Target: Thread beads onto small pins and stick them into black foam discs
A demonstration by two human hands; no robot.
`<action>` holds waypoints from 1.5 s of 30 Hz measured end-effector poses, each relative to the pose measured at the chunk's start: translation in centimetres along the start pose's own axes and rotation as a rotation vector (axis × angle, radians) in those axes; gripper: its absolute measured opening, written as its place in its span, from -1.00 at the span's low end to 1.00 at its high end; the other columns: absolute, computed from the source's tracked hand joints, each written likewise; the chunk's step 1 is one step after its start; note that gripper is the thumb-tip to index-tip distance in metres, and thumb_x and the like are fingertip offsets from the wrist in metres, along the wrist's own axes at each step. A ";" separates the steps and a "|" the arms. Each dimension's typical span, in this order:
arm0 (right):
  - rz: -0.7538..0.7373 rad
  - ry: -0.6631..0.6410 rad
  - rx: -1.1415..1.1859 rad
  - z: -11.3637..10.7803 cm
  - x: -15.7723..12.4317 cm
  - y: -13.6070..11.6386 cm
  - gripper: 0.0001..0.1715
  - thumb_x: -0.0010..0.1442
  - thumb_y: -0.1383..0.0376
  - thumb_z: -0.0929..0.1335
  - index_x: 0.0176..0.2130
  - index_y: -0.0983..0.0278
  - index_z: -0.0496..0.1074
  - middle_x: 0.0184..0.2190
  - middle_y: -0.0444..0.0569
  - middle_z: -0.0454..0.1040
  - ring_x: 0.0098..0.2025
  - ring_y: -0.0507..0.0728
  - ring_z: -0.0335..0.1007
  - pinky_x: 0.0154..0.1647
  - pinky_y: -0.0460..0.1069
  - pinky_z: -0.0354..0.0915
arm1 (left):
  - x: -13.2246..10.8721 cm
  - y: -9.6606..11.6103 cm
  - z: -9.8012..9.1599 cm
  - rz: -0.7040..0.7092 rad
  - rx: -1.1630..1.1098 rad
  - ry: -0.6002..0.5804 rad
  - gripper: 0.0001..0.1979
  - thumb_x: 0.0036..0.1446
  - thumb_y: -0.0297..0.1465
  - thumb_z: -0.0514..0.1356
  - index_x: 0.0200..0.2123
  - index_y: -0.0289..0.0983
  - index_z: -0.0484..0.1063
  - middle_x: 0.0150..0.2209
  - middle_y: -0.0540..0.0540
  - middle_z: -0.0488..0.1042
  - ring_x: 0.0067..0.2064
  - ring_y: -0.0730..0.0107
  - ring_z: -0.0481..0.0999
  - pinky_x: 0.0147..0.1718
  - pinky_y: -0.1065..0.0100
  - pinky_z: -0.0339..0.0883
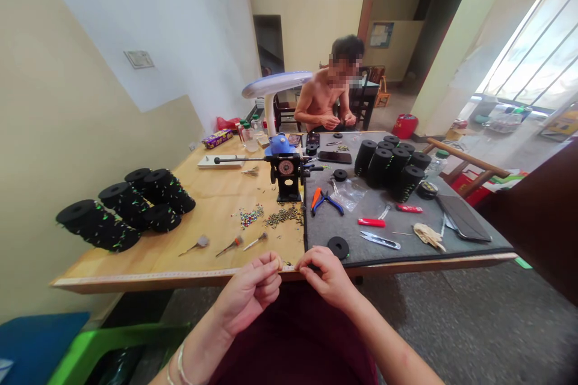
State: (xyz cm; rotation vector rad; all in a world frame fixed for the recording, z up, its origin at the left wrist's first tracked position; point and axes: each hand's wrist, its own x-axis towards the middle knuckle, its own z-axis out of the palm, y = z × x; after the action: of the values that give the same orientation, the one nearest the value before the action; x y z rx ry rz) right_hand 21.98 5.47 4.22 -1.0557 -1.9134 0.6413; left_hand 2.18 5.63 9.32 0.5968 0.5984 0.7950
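Both my hands are at the table's front edge. My left hand (253, 290) is closed in a pinch, thumb against the index finger. Just to its right, my right hand (327, 277) also pinches with thumb and fingertips. A tiny dark bead-like piece (288, 263) shows between the two hands; any thread at the fingertips is too fine to make out. Beyond my right hand lies a black foam spool (338, 246). Small beads (284, 215) are heaped on the wood beyond my hands, near three brush-like bundles (232, 245).
A winding device (286, 174) and lamp (276, 84) stand mid-table. Black foam rolls are stacked left (97, 225) and right (379, 165). Pliers (327, 200), snips (380, 239) and a red-handled tool (371, 222) lie on the grey mat (352, 257). A person (327, 96) sits opposite.
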 end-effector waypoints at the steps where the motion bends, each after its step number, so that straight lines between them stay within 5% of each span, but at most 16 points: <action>1: 0.002 -0.001 0.002 -0.1 0.0 -0.1 -0.86 0.22 0.33 0.30 -0.34 0.21 0.45 -0.39 -0.06 0.52 -0.28 0.12 0.37 -0.14 0.04 0.21 | 0.0 0.0 0.0 -0.005 0.003 -0.004 -0.75 -0.02 -0.38 0.34 -0.48 -0.32 0.29 -0.68 0.25 -0.15 -0.66 0.71 -0.22 -0.70 0.59 -0.24; 6: 0.007 0.021 0.023 -0.3 0.5 -1.1 -0.86 0.20 0.26 0.33 -0.22 0.19 0.48 -0.33 -0.04 0.51 -0.23 0.14 0.37 -0.14 0.02 0.22 | 0.2 -0.3 0.0 -0.015 0.001 -0.017 -0.77 0.01 -0.37 0.32 -0.46 -0.32 0.30 -0.68 0.24 -0.13 -0.66 0.70 -0.21 -0.69 0.59 -0.21; 21: -0.001 0.045 0.060 0.9 1.3 -1.6 -0.91 0.17 0.30 0.33 -0.32 0.21 0.45 -0.40 -0.07 0.49 -0.28 0.12 0.36 -0.20 0.00 0.23 | 0.2 -0.5 -0.2 -0.034 -0.006 -0.023 -0.76 0.01 -0.36 0.32 -0.46 -0.32 0.29 -0.68 0.24 -0.13 -0.66 0.70 -0.23 -0.70 0.60 -0.22; 45: -0.042 0.056 0.045 1.3 1.4 -1.1 -0.94 0.18 0.28 0.33 -0.35 0.19 0.39 -0.43 -0.11 0.47 -0.31 0.10 0.37 0.03 0.09 0.17 | 0.3 -0.3 0.0 -0.030 -0.006 -0.033 -0.73 0.01 -0.37 0.31 -0.49 -0.31 0.25 -0.68 0.24 -0.13 -0.66 0.69 -0.24 -0.70 0.61 -0.20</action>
State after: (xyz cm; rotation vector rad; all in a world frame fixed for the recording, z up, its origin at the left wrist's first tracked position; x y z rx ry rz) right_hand 20.00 6.02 4.96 -0.9929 -1.8591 0.6223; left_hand 2.52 5.70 9.04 0.5936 0.5732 0.7575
